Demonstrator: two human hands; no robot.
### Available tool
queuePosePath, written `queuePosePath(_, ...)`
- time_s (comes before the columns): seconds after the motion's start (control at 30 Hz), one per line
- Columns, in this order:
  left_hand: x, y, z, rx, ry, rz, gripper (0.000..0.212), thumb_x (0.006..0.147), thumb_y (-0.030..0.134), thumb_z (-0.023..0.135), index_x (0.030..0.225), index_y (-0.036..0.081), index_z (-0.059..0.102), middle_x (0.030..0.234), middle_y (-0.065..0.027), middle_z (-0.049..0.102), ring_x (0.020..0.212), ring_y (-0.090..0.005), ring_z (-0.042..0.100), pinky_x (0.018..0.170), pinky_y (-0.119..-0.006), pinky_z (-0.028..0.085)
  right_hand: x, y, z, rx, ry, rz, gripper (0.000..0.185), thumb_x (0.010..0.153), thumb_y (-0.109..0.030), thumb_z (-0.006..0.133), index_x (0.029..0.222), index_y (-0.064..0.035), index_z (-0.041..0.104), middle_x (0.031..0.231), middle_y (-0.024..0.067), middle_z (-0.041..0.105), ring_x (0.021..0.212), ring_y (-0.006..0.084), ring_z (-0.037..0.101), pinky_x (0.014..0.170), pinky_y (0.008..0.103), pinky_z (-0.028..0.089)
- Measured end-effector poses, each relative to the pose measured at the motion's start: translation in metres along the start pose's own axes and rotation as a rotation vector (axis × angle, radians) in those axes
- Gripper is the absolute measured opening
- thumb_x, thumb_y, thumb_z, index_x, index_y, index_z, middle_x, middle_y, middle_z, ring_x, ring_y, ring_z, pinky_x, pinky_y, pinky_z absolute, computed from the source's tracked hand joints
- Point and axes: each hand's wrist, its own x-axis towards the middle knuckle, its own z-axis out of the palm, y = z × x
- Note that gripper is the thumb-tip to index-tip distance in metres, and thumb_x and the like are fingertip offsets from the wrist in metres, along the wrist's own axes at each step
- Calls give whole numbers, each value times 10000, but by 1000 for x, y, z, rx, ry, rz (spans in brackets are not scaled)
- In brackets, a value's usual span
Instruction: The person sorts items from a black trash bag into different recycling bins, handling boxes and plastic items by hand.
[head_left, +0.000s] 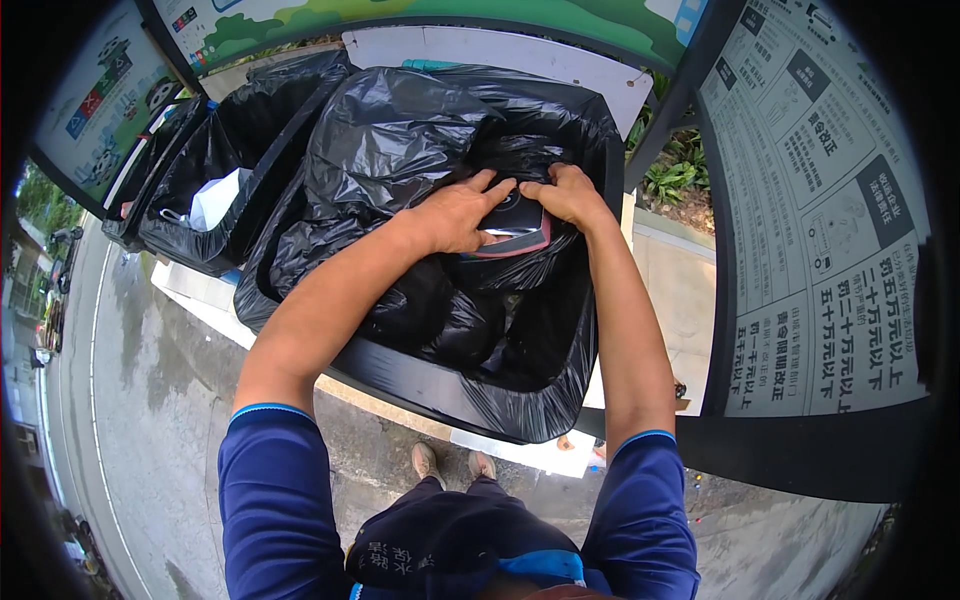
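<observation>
A large bin (472, 397) lined with a black plastic bag stands before me, with several full black bags in it. Among them lies a dark box (517, 225) with a glossy top and a reddish lower edge. My left hand (457, 214) spreads across the left side of this box, its thumb near the front edge. From the other side, my right hand (571, 196) reaches to the box's right rear, fingertips bent down at its top and the plastic behind. A bulging black bag (397, 135) sits left of the hands. Whether either hand grips the box cannot be told.
Left of the big bin stands a smaller lined bin (202, 247) holding a white paper or plastic item (217, 201). A further bin (124, 225) is beyond it. Printed panels (817, 225) border the right side and back. Wet pavement (172, 360) runs along the left.
</observation>
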Motion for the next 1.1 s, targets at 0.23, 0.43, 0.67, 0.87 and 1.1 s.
queuePosePath(0.23,8,-10,0,245,-47,136,672,787,175,690,1302,-121,378,1051,-263,579,942,-401,608,824,-408,509,-9,-7,0,109,85,-22,628,742,-411,677,1141,70,622,1146,267,620,1110,349,591,965,360,450)
queuePosePath(0.43,-2,-11,-12,233,-31,134,508,748,-1,589,1221,-120,445,1041,-279,605,857,-412,634,761,-431,528,-5,-5,1,137,204,-158,478,824,-419,619,1005,19,682,983,271,653,1009,421,605,909,406,464)
queuePosePath(0.67,-19,13,-34,298,123,35,441,680,-55,570,1111,-80,482,995,-257,623,802,-401,640,697,-443,537,10,12,0,155,290,-52,666,942,-553,392,815,28,693,898,294,640,966,453,593,899,446,444)
queuePosePath(0.87,-17,-17,-67,235,254,-30,447,676,-79,550,1122,-47,562,905,-255,642,860,-407,630,755,-449,524,-3,-2,5,227,204,-24,601,882,-530,504,937,37,696,999,273,655,1030,400,610,936,418,447)
queuePosePath(1.1,-46,14,-70,334,147,-75,514,660,-82,556,1172,-81,505,1036,-257,621,848,-398,638,740,-432,532,4,2,7,268,-57,-27,677,878,-590,484,1110,21,659,1125,245,638,1096,341,594,968,374,425)
